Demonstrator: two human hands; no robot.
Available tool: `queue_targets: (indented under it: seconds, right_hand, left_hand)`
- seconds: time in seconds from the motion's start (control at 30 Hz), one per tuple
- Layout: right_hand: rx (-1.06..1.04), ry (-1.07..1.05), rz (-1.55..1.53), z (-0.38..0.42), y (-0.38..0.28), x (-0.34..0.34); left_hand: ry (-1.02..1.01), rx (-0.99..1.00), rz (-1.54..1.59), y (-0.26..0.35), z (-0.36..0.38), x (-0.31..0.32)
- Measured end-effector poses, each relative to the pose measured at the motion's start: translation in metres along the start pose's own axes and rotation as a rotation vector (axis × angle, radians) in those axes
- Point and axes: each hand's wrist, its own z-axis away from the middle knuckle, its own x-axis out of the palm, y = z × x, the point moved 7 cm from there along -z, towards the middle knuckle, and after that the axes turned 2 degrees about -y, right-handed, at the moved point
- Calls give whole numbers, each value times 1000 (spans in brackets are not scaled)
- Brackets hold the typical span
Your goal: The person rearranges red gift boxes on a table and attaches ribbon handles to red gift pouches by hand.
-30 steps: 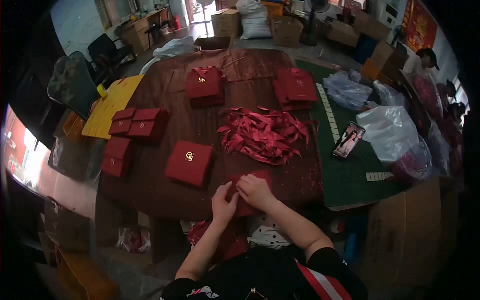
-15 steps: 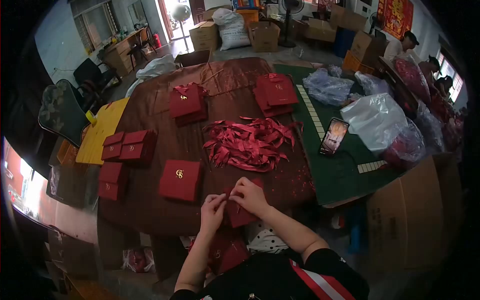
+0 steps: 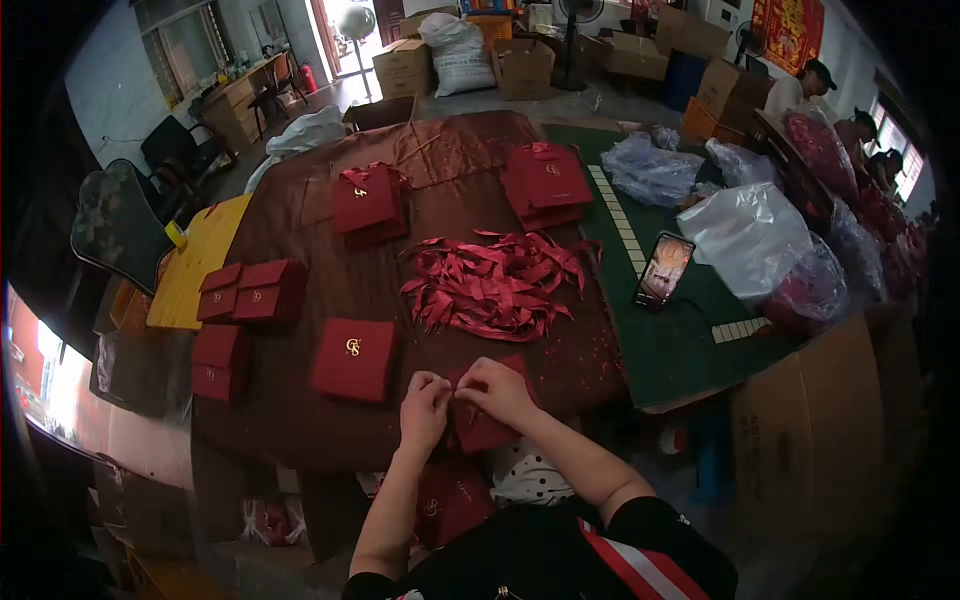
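Note:
At the table's near edge, a dark red paper bag (image 3: 484,434) lies under my hands. My left hand (image 3: 424,412) is closed in a pinch beside the bag's left edge. Fingertips pinched too, my right hand (image 3: 497,392) meets it from above the bag. What both pinches hold is too small and covered to make out. Just beyond is a tangled heap of red ribbons (image 3: 490,290). To the left sits a stack of red bags with a gold logo (image 3: 353,360). Another red bag (image 3: 450,505) is below the table edge, by my lap.
More red bags stand at the far left (image 3: 368,205), far right (image 3: 546,185) and left side (image 3: 255,292) of the brown-covered table (image 3: 450,150). A phone (image 3: 666,270) leans on the green mat (image 3: 650,350) near plastic bags (image 3: 750,240). A large carton (image 3: 810,430) stands right. People sit at the back right.
The view has shifted slightly. My left hand has tilted up a little and its fingertips are nearer my right fingers; both hands stay pinched over the same bag.

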Motion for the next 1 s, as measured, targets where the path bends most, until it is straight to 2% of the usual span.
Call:
queue_targets:
  seconds: [0.07,0.13,0.17,0.27,0.4,0.47,0.5,0.57,0.63,0.73,1.0]
  right_hand:
    - [5,-17,12,3,2,0]
    - [-286,136,193,13,-18,-9]
    - [-299,120,319,18,-20,-7]
    - [-258,170,449,26,-14,-12]
    - [-176,134,465,26,-7,-17]
    - [-138,185,459,24,3,-24]
    - [-133,151,442,23,1,-26]
    - [-139,155,471,23,0,-25]
    - [-136,142,490,23,2,-21]
    - [-110,141,524,23,1,-15]
    - [-159,191,441,27,4,-20]
  left_hand:
    - [2,40,-71,12,0,0]
    - [-43,63,-194,16,0,5]
    - [-44,62,-193,15,-1,5]
    - [-41,66,-303,14,1,8]
    - [-31,118,-387,9,10,0]
    - [126,-17,-301,-17,21,-26]
    - [137,-61,-237,-22,27,-38]
    - [147,-48,-333,-10,44,-55]
    - [193,-35,-266,-6,57,-66]
    - [271,-193,-209,-4,66,-67]
    - [301,-121,-310,-10,63,-66]
